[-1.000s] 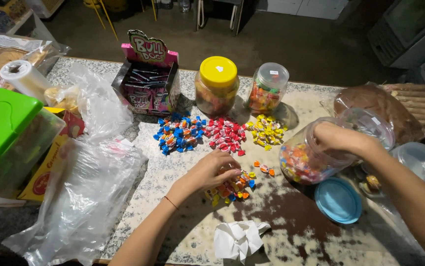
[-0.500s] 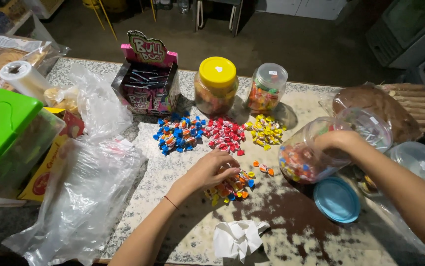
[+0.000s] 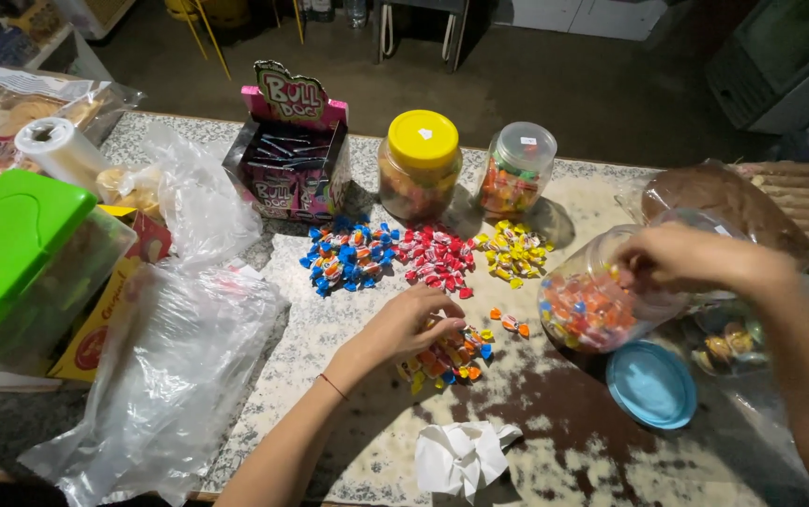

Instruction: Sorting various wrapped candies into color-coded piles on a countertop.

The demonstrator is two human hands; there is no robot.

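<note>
My left hand point(image 3: 412, 322) rests palm down on a mixed heap of wrapped candies point(image 3: 454, 357) near the counter's middle, fingers curled over them. My right hand point(image 3: 672, 258) grips the mouth of a clear jar point(image 3: 592, 305) that lies tilted on its side and is part full of candies. Behind the mixed heap lie three sorted piles: blue candies point(image 3: 346, 255), red candies point(image 3: 435, 256) and yellow candies point(image 3: 514, 251). A few orange candies point(image 3: 512, 324) lie loose between my hands.
A blue lid point(image 3: 650, 383) lies beside the jar. A yellow-lidded jar point(image 3: 419, 166), a small clear tub point(image 3: 514, 170) and a pink display box point(image 3: 289, 155) stand at the back. Plastic bags point(image 3: 165, 366), a green-lidded box point(image 3: 12, 253) and crumpled paper point(image 3: 461, 455) are nearby.
Both hands stay almost where they were. My right hand has shifted slightly on the tilted jar's mouth; my left hand remains on the mixed heap.
</note>
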